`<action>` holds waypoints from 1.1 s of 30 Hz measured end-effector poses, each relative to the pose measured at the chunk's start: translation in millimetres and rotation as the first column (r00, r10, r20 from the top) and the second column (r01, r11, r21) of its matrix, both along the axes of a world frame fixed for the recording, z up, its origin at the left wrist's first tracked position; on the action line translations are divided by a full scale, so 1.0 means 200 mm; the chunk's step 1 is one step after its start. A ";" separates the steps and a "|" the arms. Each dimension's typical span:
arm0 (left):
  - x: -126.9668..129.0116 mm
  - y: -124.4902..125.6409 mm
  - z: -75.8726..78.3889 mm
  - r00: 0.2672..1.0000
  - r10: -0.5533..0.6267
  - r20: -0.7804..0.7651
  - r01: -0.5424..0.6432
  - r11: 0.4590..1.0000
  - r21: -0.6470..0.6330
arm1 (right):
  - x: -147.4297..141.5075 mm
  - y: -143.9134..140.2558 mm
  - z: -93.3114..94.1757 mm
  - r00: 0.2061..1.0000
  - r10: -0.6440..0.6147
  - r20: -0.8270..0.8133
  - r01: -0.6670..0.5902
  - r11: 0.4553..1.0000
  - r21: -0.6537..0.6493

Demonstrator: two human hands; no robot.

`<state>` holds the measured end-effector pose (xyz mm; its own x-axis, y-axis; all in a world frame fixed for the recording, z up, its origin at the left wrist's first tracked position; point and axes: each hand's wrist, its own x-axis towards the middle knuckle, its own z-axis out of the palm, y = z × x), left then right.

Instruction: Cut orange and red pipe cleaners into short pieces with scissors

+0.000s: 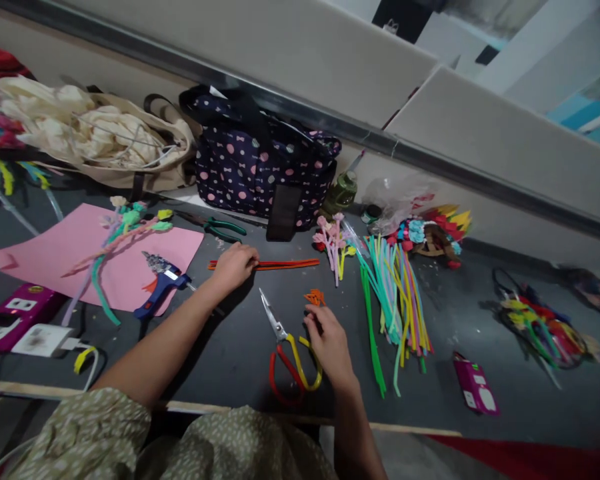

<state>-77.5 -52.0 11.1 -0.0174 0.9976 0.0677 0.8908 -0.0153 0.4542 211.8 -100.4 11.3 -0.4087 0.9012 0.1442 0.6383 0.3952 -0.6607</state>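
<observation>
My left hand (235,267) lies with bent fingers on a thin bundle of orange and dark pipe cleaners (290,264), gripping it near its left part. Right of centre, my right hand (331,340) rests on the dark table, its fingers loosely curled with a gap between thumb and forefinger. Just beyond those fingertips sits a small pile of short orange pipe cleaner pieces (315,297). Between my hands lie scissors (279,330) with one red and one yellow handle, blades slightly apart and pointing away from me.
Coloured pipe cleaners (390,293) spread at the right, near pink pipe cleaner flowers (334,243). A blue glue gun (163,287) lies on pink paper (40,257). Green-handled pliers (223,229), a phone (284,213) and a polka-dot bag (260,160) stand behind. A purple device (475,383) lies far right.
</observation>
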 end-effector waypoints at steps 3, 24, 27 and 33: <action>0.01 0.00 0.01 1.000 -0.003 -0.004 0.003 1.000 0.002 | -0.04 0.04 0.03 1.000 0.024 -0.013 -0.023 0.999 0.039; -0.02 0.01 0.02 0.995 0.055 -0.083 -0.045 0.992 0.121 | -0.36 0.65 -0.06 0.910 0.188 0.369 -0.298 0.917 0.266; -0.02 0.01 0.01 0.994 0.068 -0.087 -0.055 0.987 0.149 | -0.38 0.65 -0.05 0.871 0.200 0.450 -0.325 0.920 0.220; -0.01 0.01 -0.01 0.996 0.080 -0.042 -0.068 0.970 0.235 | -0.41 0.63 -0.03 0.890 0.206 0.408 -0.303 0.934 0.189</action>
<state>-80.1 -49.4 9.0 -0.0808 0.9503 0.3007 0.9150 -0.0489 0.4005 128.8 25.4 5.7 -0.6857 0.7156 0.1329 0.6740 0.6933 -0.2552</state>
